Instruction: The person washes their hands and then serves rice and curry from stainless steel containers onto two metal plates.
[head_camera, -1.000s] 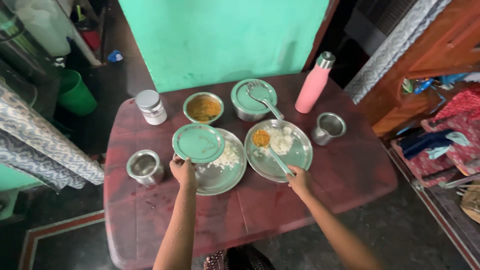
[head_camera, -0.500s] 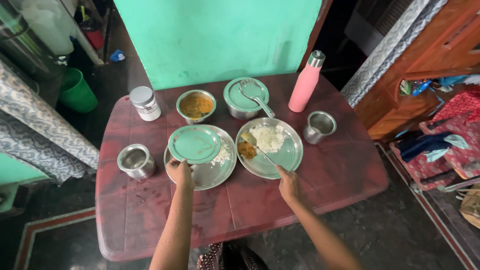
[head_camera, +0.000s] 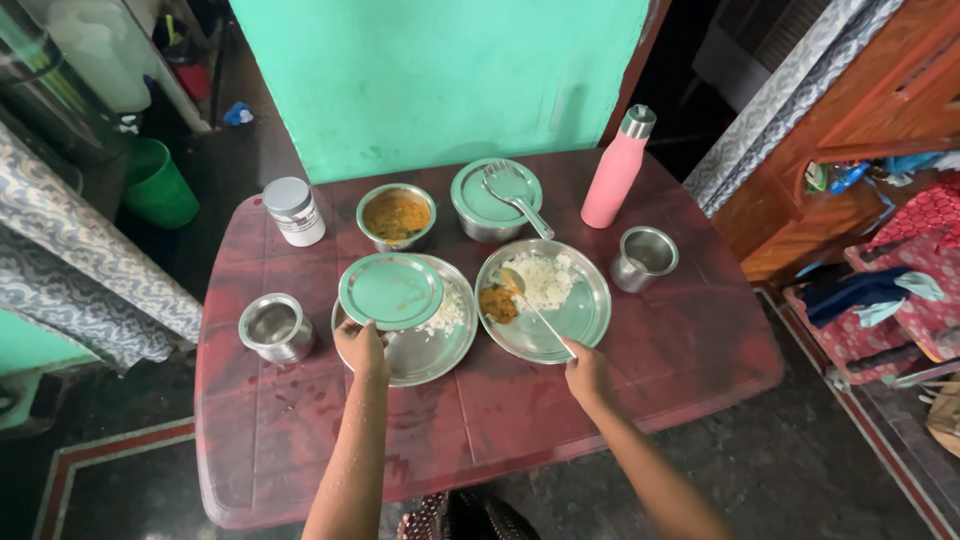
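Two steel plates are set side by side at the middle of a dark red table (head_camera: 300, 420), and a hand is at work on each. The left hand (head_camera: 362, 347) is closed on the near rim of a green lid (head_camera: 391, 290), which is held flat over the left plate (head_camera: 430, 350); white rice (head_camera: 447, 315) can be seen past the lid at its 4 o'clock. The right hand (head_camera: 586, 372) is pinched narrowly around the handle end of a spoon (head_camera: 530, 308), whose bowl rests at the 10 o'clock part of the right plate (head_camera: 580, 320). A mound of orange-brown curry (head_camera: 497, 303) lies just beside the spoon bowl at the plate's 9 o'clock, and more white rice (head_camera: 545, 278) is heaped toward 12 o'clock.

Beyond the plates, at 12 o'clock from the left one, an open bowl of curry (head_camera: 397, 215) is stood; just beside it at 3 o'clock, a covered bowl (head_camera: 494, 198) is seen with a serving spoon (head_camera: 515, 190) laid on its green lid. A pink bottle (head_camera: 620, 170) with a steel cap is upright at the table's 1 o'clock corner, and a steel cup (head_camera: 643, 257) is placed near the right plate at 2 o'clock. A second steel cup (head_camera: 273, 327) is found at 9 o'clock of the left plate, and a white jar (head_camera: 294, 211) at the table's 11 o'clock
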